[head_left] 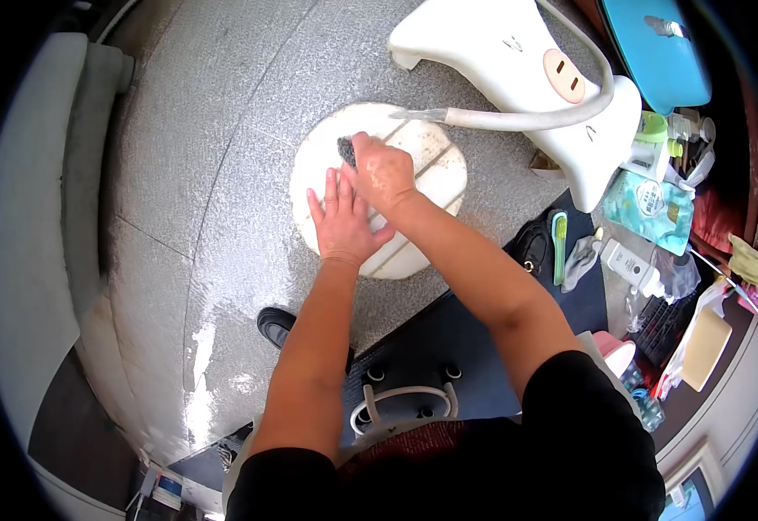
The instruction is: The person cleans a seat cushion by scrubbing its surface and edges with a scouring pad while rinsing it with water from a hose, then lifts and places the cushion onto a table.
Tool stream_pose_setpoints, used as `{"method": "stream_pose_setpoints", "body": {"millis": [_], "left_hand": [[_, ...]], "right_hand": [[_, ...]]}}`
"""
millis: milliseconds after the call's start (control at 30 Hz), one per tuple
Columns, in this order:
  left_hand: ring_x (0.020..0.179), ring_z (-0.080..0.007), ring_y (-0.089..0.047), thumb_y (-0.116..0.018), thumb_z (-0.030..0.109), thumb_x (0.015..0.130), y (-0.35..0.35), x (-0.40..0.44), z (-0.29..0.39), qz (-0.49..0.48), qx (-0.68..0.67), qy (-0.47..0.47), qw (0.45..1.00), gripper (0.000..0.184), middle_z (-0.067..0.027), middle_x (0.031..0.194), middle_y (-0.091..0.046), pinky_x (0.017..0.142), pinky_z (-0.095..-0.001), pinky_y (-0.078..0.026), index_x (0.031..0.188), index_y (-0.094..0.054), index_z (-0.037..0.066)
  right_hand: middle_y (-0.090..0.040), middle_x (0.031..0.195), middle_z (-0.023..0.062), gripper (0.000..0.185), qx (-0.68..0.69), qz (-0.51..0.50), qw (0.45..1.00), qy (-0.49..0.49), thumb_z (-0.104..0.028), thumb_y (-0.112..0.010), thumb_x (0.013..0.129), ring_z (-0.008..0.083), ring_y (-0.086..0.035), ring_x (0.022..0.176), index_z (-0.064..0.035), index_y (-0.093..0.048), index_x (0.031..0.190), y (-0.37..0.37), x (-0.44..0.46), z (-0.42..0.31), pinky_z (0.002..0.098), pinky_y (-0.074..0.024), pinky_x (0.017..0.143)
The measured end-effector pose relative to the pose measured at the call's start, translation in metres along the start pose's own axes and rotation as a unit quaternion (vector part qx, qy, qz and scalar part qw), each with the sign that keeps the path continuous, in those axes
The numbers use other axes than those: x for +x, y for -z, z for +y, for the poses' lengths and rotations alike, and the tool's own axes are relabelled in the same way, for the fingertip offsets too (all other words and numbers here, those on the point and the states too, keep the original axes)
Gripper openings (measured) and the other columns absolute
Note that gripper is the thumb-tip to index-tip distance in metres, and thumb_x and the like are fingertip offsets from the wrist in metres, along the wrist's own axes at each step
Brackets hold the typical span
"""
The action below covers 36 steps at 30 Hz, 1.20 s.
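Observation:
A round white board (431, 178), crossed by straight dark lines and stained near its edge, lies flat on the wet floor. My left hand (344, 227) rests on it palm down, fingers spread. Just right of it, my right hand (383, 176) is closed round a dark scouring pad (346, 151), pressed on the board's upper left part. Most of the pad is hidden by the fingers. A pale hose (518, 120) ends above the board's upper edge, and water runs from its tip onto the board.
The hose lies over a white pig-faced stool (518, 52). At right are a green-edged brush (559, 247), a white bottle (631, 265), a teal pouch (648, 208) and a blue basin (657, 56). A black shoe (276, 326) stands below the board. The grey floor (249, 130) is wet.

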<state>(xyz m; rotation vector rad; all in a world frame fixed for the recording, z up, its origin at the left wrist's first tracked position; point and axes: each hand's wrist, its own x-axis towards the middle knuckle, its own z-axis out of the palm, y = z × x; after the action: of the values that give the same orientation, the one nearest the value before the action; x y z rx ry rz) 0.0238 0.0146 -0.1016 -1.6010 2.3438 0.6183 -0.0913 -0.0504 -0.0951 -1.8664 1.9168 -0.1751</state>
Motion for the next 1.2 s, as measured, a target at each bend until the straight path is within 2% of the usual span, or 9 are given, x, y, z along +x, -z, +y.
{"method": "stream_pose_setpoints", "body": {"millis": [67, 167, 400, 500, 733, 867, 933, 1067, 1200], "left_hand": [[0.149, -0.0313, -0.008, -0.062, 0.069, 0.071, -0.006, 0.001, -0.001, 0.020, -0.007, -0.005, 1.000, 0.101, -0.0131, 0.159, -0.022, 0.115, -0.0621, 0.000, 0.150, -0.033, 0.012], [0.149, -0.0317, -0.012, -0.065, 0.067, 0.070, -0.012, 0.002, -0.003, 0.121, -0.036, -0.030, 0.992, 0.100, -0.0130, 0.159, -0.022, 0.115, -0.0614, -0.002, 0.149, -0.035, 0.013], [0.149, -0.0325, -0.010, -0.066, 0.067, 0.068, -0.009, 0.006, -0.005, 0.115, -0.065, 0.036, 0.991, 0.103, -0.0160, 0.160, -0.017, 0.115, -0.0601, -0.001, 0.150, -0.034, 0.014], [0.149, -0.0339, -0.008, -0.065, 0.068, 0.069, -0.008, 0.014, 0.002, 0.121, -0.069, 0.067, 0.988, 0.104, -0.0175, 0.160, -0.014, 0.115, -0.0600, 0.000, 0.150, -0.032, 0.013], [0.149, -0.0358, -0.006, -0.061, 0.071, 0.071, -0.006, 0.017, 0.003, 0.101, -0.012, 0.079, 0.992, 0.104, -0.0196, 0.160, -0.012, 0.115, -0.0610, 0.001, 0.151, -0.030, 0.012], [0.149, -0.0361, -0.007, -0.060, 0.071, 0.072, -0.011, 0.013, 0.004, 0.140, -0.040, 0.068, 0.987, 0.105, -0.0197, 0.160, -0.013, 0.114, -0.0622, -0.001, 0.152, -0.028, 0.012], [0.148, -0.0351, -0.011, -0.065, 0.069, 0.068, -0.009, 0.016, 0.005, 0.152, -0.050, 0.075, 0.984, 0.102, -0.0188, 0.159, -0.018, 0.114, -0.0626, -0.003, 0.149, -0.036, 0.013], [0.148, -0.0352, -0.011, -0.065, 0.068, 0.068, -0.005, 0.019, 0.004, 0.131, -0.038, 0.080, 0.987, 0.101, -0.0191, 0.159, -0.018, 0.114, -0.0626, -0.003, 0.148, -0.037, 0.012], [0.148, -0.0347, -0.010, -0.066, 0.067, 0.068, -0.013, 0.014, 0.005, 0.167, -0.058, 0.068, 0.982, 0.101, -0.0192, 0.159, -0.017, 0.114, -0.0622, -0.001, 0.149, -0.036, 0.013]], "right_hand": [[-0.067, 0.089, 0.0181, 0.041, -0.003, 0.020, 1.000, -0.008, -0.033, -0.070, 0.080, 0.0354, -0.069, 0.078, -0.0043, -0.057, 0.107, 0.004, -0.007, 0.022, 0.0437, -0.0545, 0.073], [-0.069, 0.087, 0.0212, 0.042, 0.010, 0.105, 0.969, -0.223, -0.031, -0.068, 0.082, 0.0371, -0.068, 0.081, -0.0032, -0.059, 0.111, 0.038, 0.038, 0.070, 0.0471, -0.0538, 0.075], [-0.069, 0.087, 0.0197, 0.041, 0.016, -0.049, 0.999, 0.001, -0.031, -0.069, 0.081, 0.0365, -0.068, 0.082, -0.0026, -0.059, 0.108, 0.022, 0.004, 0.007, 0.0444, -0.0540, 0.077], [-0.068, 0.087, 0.0208, 0.036, 0.049, 0.141, 0.980, -0.128, -0.031, -0.068, 0.083, 0.0357, -0.068, 0.080, -0.0027, -0.058, 0.103, 0.037, 0.046, 0.051, 0.0449, -0.0537, 0.072], [-0.068, 0.083, 0.0196, 0.036, 0.025, -0.005, 0.999, -0.021, -0.031, -0.069, 0.081, 0.0358, -0.068, 0.075, -0.0031, -0.060, 0.102, 0.014, -0.026, 0.018, 0.0434, -0.0544, 0.069], [-0.069, 0.087, 0.0195, 0.039, 0.086, 0.088, 0.977, -0.175, -0.029, -0.068, 0.084, 0.0360, -0.069, 0.079, 0.0001, -0.060, 0.109, 0.058, 0.045, 0.074, 0.0443, -0.0553, 0.074], [-0.069, 0.085, 0.0207, 0.041, 0.034, 0.135, 0.975, -0.173, -0.029, -0.070, 0.082, 0.0357, -0.069, 0.079, 0.0002, -0.060, 0.108, 0.040, 0.037, 0.058, 0.0445, -0.0547, 0.075], [-0.070, 0.089, 0.0188, 0.042, 0.045, -0.010, 0.994, -0.103, -0.029, -0.072, 0.078, 0.0342, -0.069, 0.078, -0.0036, -0.061, 0.109, 0.017, -0.028, 0.029, 0.0435, -0.0542, 0.074], [-0.069, 0.091, 0.0184, 0.040, -0.009, 0.109, 0.984, -0.141, -0.029, -0.070, 0.080, 0.0369, -0.068, 0.077, -0.0030, -0.060, 0.109, 0.036, 0.026, 0.068, 0.0464, -0.0536, 0.072]]}}
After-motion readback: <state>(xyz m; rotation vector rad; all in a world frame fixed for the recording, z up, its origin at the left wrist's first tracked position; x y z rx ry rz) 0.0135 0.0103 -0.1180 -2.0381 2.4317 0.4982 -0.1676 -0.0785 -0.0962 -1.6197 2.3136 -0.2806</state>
